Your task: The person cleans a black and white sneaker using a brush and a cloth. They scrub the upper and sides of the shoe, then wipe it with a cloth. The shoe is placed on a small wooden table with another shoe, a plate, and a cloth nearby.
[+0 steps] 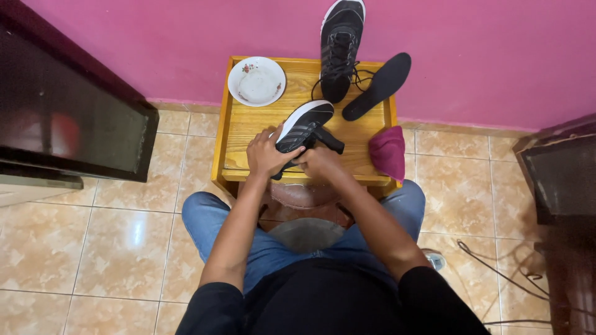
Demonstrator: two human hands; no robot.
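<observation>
Item one: black sneaker (303, 126) with a white sole and grey side stripes, at the centre of the frame, held over the front part of the small wooden table (248, 124). The left hand (266, 154) grips it from the left, fingers curled around the heel end and side. The right hand (318, 160) is closed at the shoe's opening, fingers bent in around a dark piece (329, 141) that sticks out to the right; whether that piece is the tongue or an insole I cannot tell.

Item two: second black sneaker (340, 46), upper centre of the frame, standing on its toe on the back of the table and leaning against the pink wall (484, 56), laces hanging loose.

Item three: black insole (379, 85), just to the right of that shoe, lying slantwise across the table's back right corner, its upper end against the wall.

Item four: white dish (257, 81) with a small flower pattern on the rim, on the table's back left corner.

Item five: dark pink cloth (388, 152), draped over the table's right edge, right of centre.

Surroundings: beige tiled floor (93, 248); dark cabinet (62, 111) at upper left; dark furniture and loose black cables (496, 270) at lower right. The person sits in blue jeans (205, 217) and a black top at the bottom of the frame.
</observation>
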